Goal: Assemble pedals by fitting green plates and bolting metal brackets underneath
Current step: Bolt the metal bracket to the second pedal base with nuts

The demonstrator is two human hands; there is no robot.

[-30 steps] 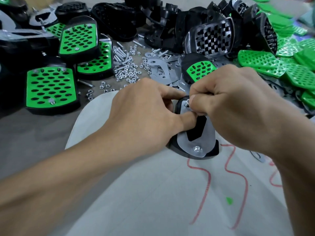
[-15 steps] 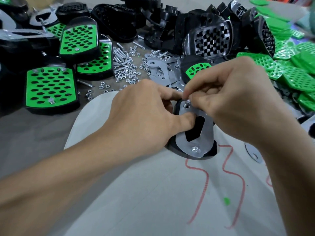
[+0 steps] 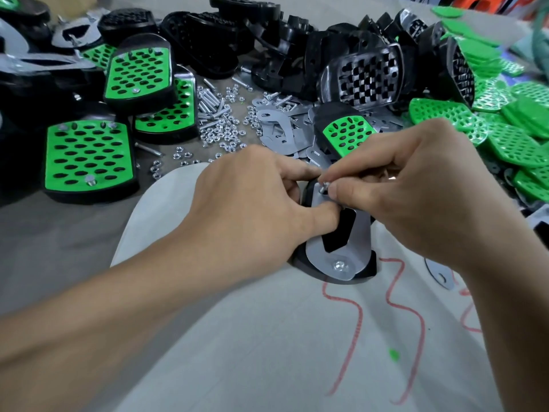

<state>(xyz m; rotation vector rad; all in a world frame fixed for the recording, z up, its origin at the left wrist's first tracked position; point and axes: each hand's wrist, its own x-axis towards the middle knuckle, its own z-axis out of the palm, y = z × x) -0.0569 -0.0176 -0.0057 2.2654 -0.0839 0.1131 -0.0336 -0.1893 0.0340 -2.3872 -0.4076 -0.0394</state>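
A black pedal (image 3: 364, 270) lies underside up on a white cloth (image 3: 267, 337), with a metal bracket (image 3: 356, 248) on top of it. One bolt with a nut (image 3: 339, 265) sits at the bracket's near end. My left hand (image 3: 249, 203) grips the pedal's left side, thumb pressing on the bracket. My right hand (image 3: 416, 191) pinches a small nut (image 3: 324, 185) on the bolt at the bracket's far end.
Finished green-plated pedals (image 3: 89, 156) lie at the left. Loose nuts and bolts (image 3: 219, 120) and spare brackets (image 3: 279, 132) are scattered behind my hands. Black pedal bodies (image 3: 362, 75) pile up at the back, loose green plates (image 3: 505, 123) at the right.
My right hand's fingers have shifted around the far bolt, turning at it; the pedal and my left hand have stayed in place.
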